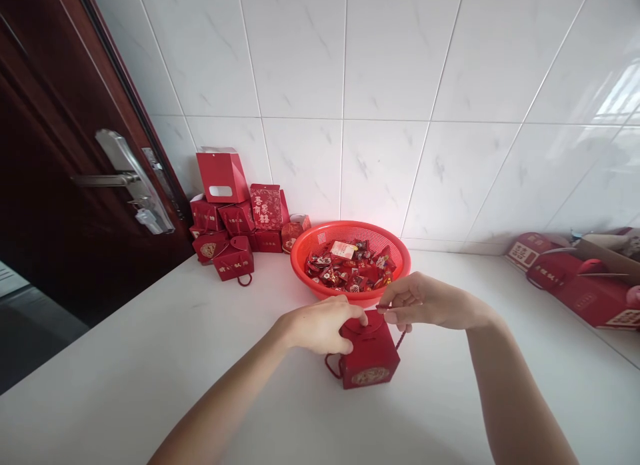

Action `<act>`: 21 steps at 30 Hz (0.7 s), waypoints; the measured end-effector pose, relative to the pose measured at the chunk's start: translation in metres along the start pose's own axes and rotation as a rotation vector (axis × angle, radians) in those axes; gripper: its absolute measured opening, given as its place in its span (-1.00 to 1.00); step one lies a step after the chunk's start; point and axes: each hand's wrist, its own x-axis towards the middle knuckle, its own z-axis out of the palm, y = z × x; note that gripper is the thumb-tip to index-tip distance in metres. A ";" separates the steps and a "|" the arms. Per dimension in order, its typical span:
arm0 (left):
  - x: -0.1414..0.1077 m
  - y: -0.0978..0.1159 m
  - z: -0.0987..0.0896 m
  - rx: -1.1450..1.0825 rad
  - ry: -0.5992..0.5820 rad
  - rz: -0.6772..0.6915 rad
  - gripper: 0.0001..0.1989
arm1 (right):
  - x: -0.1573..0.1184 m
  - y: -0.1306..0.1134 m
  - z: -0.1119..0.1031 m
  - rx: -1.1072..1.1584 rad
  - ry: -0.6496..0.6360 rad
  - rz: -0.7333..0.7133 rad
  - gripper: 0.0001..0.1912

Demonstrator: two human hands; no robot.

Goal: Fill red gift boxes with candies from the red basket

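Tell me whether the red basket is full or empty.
Partly full: wrapped sweets lie heaped inside the red basket, while bare mesh wall shows above them at the far side.

The person's left forearm [227,388], toward seven o'clock, and right forearm [507,385], toward five o'clock, are bare and slender, narrowing smoothly to bare wrists [289,330]. The left hand [323,324] and right hand [433,302] are also bare, with slim fingers [356,312].
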 end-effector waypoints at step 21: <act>-0.009 0.017 -0.011 -1.136 0.179 0.267 -0.66 | -0.006 -0.011 0.007 -0.018 0.206 0.032 -0.65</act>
